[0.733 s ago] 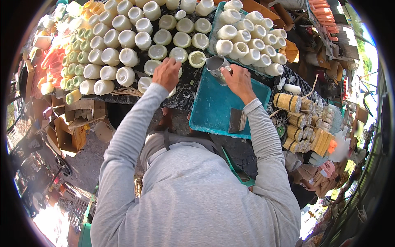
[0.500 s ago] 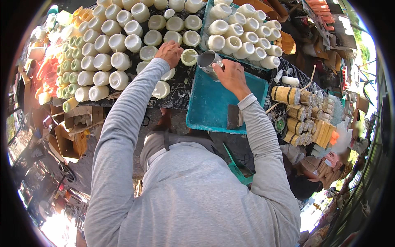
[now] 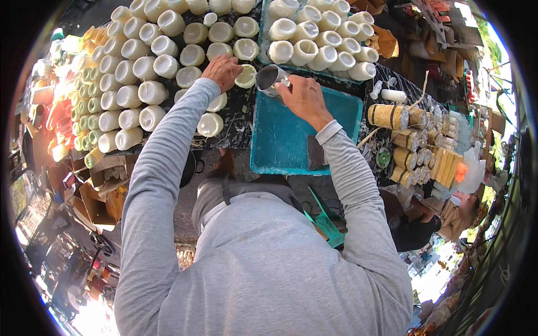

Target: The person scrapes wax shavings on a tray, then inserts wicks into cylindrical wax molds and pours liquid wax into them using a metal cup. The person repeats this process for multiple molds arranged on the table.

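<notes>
Many pale, cream-white candles (image 3: 151, 92), short and rounded, stand in rows on a dark table. My right hand (image 3: 305, 98) grips a grey metal pitcher (image 3: 268, 78) over the edge of a turquoise tray (image 3: 280, 140). The pitcher is tilted left, its mouth close to a greenish-cream candle (image 3: 245, 78) with a hollowed top. On that candle's left is my left hand (image 3: 222, 73), its fingers bent together towards the rim. Whether a wick or anything else is between those fingertips is too small to tell.
A flat dark piece (image 3: 315, 152) lies in the turquoise tray. Behind it, a second tray carries several white candles (image 3: 325, 36). Bundled yellowish candles (image 3: 388, 116) lie at the right. A green plastic stool (image 3: 328, 221) is below the table, near cardboard boxes (image 3: 98, 196) on the left.
The view has shifted slightly, so the table's things appear further left. Both hands keep about the same place by the greenish candle, with the pitcher still tilted towards it.
</notes>
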A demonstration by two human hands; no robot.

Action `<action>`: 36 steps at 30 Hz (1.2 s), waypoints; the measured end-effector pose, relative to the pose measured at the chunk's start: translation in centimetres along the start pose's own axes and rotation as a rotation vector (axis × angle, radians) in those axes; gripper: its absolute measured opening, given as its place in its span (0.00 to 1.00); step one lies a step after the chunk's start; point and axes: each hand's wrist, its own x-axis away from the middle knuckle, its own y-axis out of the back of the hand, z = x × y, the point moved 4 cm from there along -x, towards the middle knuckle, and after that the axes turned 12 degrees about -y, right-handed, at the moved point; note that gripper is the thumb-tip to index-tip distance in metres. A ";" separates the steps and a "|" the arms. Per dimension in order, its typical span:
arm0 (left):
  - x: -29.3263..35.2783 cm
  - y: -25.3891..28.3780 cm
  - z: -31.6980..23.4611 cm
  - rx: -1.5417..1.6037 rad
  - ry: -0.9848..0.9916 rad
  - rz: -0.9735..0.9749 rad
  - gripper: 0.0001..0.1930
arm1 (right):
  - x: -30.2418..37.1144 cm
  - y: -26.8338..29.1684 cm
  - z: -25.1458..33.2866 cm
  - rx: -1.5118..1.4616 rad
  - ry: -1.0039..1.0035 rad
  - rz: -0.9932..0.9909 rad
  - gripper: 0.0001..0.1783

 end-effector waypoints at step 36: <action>-6.4 0.3 0.8 0.063 -0.353 0.188 0.06 | 1.1 -0.9 0.3 -0.063 -0.005 0.000 0.21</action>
